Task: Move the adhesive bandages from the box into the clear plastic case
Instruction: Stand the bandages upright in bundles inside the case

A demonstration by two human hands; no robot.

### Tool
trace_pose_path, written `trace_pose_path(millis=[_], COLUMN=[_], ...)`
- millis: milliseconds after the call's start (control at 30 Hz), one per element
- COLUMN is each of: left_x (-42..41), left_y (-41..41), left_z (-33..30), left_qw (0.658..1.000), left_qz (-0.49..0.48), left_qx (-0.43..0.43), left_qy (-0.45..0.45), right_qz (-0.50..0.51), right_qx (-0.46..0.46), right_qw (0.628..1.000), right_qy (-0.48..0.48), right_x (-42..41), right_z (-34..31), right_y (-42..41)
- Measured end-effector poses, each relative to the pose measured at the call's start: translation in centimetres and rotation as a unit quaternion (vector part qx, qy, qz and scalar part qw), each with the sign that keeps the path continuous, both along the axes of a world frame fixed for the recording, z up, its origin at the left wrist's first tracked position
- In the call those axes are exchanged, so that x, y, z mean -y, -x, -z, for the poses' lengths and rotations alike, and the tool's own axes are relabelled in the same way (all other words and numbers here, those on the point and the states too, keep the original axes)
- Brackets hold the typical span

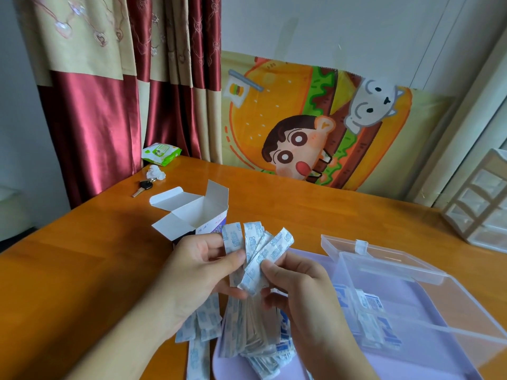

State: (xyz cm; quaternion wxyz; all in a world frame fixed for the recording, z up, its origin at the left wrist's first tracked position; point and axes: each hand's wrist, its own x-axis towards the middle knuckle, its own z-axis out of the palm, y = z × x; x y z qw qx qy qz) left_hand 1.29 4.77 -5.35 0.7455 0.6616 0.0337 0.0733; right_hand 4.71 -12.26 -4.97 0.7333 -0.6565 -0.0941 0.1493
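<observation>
Bandages [258, 250] fanned, pinched by left hand [197, 270] and right hand [296, 286], above tray [411, 360], open box [192, 212] behind

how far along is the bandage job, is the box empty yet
About midway. Done: the box stands open with nothing showing inside, and a few bandages already lie in the clear case. In hand: the left hand and right hand hold a fanned bunch of bandages. Left: a loose pile on the table and purple tray has yet to go in.
</observation>
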Motion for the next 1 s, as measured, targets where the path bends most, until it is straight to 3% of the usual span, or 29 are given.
trace_pose_path(millis=[167,400,633,767,933,1000], left_x=[0.31,0.10,0.24,0.36,0.49,0.70], left_y=[-0.08,0.06,0.10,-0.11,-0.25,-0.15], left_z=[0.26,0.04,-0.02,0.18,0.59,0.55], left_qw=[0.997,0.995,0.997,0.998,0.999,1.000], left_qz=[-0.047,-0.080,-0.048,-0.017,0.003,0.018], left_qx=[0.009,0.010,0.005,-0.008,-0.031,-0.022], left_qy=[-0.068,-0.060,-0.061,-0.060,0.027,-0.002], right_qz=[0.060,0.093,0.082,0.067,0.065,0.059], right_qx=[0.079,0.056,0.119,0.109,0.095,0.093], right_qw=[0.991,0.994,0.985,0.988,0.991,0.992], right_qy=[0.086,0.033,0.096,0.086,0.065,0.067], right_x=[-0.54,-0.02,-0.77,-0.69,-0.84,-0.99], right_z=[0.04,-0.28,0.02,-0.39,-0.20,-0.05], right_y=[0.40,0.10,0.62,0.82,0.80,0.86])
